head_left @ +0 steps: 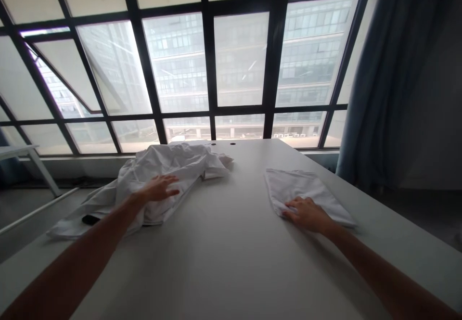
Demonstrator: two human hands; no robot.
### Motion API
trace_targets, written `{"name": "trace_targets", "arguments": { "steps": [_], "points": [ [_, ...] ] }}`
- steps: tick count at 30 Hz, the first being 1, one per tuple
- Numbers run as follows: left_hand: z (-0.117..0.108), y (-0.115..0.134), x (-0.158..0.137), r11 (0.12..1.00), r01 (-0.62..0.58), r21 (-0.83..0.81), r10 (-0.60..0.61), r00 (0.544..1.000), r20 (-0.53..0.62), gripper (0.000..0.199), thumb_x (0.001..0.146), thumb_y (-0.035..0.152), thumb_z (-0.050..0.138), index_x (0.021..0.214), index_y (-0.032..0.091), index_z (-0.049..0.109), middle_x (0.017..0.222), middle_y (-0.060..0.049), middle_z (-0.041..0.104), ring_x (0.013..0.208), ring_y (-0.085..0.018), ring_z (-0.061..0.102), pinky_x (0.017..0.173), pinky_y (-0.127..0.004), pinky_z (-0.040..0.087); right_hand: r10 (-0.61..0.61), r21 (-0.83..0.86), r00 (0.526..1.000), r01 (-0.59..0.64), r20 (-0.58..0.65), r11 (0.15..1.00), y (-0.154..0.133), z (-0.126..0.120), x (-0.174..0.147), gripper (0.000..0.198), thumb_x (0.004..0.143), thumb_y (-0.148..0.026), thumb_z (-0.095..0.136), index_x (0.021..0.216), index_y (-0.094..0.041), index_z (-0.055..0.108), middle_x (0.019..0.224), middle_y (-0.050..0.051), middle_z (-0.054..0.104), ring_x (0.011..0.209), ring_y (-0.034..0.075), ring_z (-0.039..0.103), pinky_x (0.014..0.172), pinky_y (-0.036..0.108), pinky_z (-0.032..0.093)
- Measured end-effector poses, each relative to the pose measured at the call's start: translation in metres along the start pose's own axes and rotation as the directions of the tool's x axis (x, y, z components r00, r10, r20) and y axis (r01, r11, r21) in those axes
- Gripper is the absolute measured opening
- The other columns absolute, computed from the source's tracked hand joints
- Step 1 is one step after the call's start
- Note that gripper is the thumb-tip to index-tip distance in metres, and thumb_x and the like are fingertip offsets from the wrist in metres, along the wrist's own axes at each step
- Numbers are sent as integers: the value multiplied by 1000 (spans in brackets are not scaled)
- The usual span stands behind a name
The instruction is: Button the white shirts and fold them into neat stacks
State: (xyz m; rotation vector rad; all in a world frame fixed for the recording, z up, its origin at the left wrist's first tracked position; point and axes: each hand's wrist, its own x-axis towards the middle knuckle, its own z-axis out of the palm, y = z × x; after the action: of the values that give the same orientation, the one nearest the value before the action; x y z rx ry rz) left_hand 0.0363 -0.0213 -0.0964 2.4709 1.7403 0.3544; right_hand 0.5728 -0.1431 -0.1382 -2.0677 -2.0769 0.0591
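A loose heap of white cloth (169, 159) lies rumpled on the left side of the white table. My left hand (160, 188) is over its front part with fingers spread, holding nothing; whether it touches the fabric I cannot tell. To the right, a folded white cloth (306, 185) lies flat in a neat rectangle. At its near left edge, my right hand (305, 213) has its fingers curled onto the fabric and grips it there. The right fingertips are partly hidden against the cloth.
A small black object (90, 220) rests on the heap beside my left forearm. The white table (224, 243) reaches toward the windows, with two dark round holes near its far edge. Another white table (18, 151) stands at left; a blue curtain (368, 89) hangs at right.
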Motion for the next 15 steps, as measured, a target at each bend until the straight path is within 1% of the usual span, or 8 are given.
{"name": "trace_targets", "arguments": {
  "steps": [1,3,4,6,8,10,13,15],
  "points": [
    [18,0,-3,1000,-9,12,9,1000,2,64,72,59,67,125,25,64,142,-9,54,139,-36,36,114,-49,27,-35,-26,999,36,41,999,-8,0,-4,45,87,-49,57,121,-23,70,130,14,61,121,38,51,98,51,42],
    [49,-2,-4,999,52,-1,-52,999,5,62,81,59,58,133,27,58,149,-10,47,142,-36,31,115,-55,18,-106,-34,990,110,90,993,-25,-1,-11,48,88,-51,53,126,-24,67,133,13,59,121,38,50,96,52,42],
    [61,-3,-3,997,76,-2,-76,997,7,60,84,58,53,137,28,55,151,-10,44,143,-36,30,115,-57,15,-145,-18,985,147,98,989,-33,-2,-14,49,88,-51,53,127,-24,66,132,13,59,120,37,50,96,51,43],
    [76,-2,4,993,115,12,-115,993,7,60,89,57,46,141,29,50,153,-10,40,144,-36,28,113,-60,13,-223,16,970,223,98,975,-49,-1,-19,49,88,-50,55,128,-25,65,132,12,59,119,36,50,95,50,43],
    [83,3,13,991,131,30,-131,991,1,61,90,58,44,143,29,48,154,-11,38,144,-36,27,113,-60,13,-283,34,955,281,92,959,-63,0,-22,48,87,-48,56,130,-27,64,132,12,59,119,36,50,95,50,42],
    [85,8,21,989,144,38,-144,990,0,63,89,60,45,143,28,48,154,-12,38,144,-36,28,113,-59,15,-309,33,947,307,91,951,-76,2,-25,47,88,-43,55,131,-28,63,133,12,58,120,36,48,96,50,41],
    [82,15,27,987,153,52,-153,988,8,63,90,59,43,144,26,46,155,-13,36,143,-37,28,112,-61,16,-327,23,939,326,105,945,-92,1,-32,46,88,-38,54,133,-28,61,133,13,58,122,36,47,97,51,40],
    [78,20,28,984,157,85,-160,987,26,61,92,56,42,145,25,46,155,-15,34,143,-38,27,111,-64,14,-371,57,919,366,132,929,-102,-3,-40,47,87,-39,57,133,-28,61,136,12,56,124,37,46,98,52,39]
  ]
}}
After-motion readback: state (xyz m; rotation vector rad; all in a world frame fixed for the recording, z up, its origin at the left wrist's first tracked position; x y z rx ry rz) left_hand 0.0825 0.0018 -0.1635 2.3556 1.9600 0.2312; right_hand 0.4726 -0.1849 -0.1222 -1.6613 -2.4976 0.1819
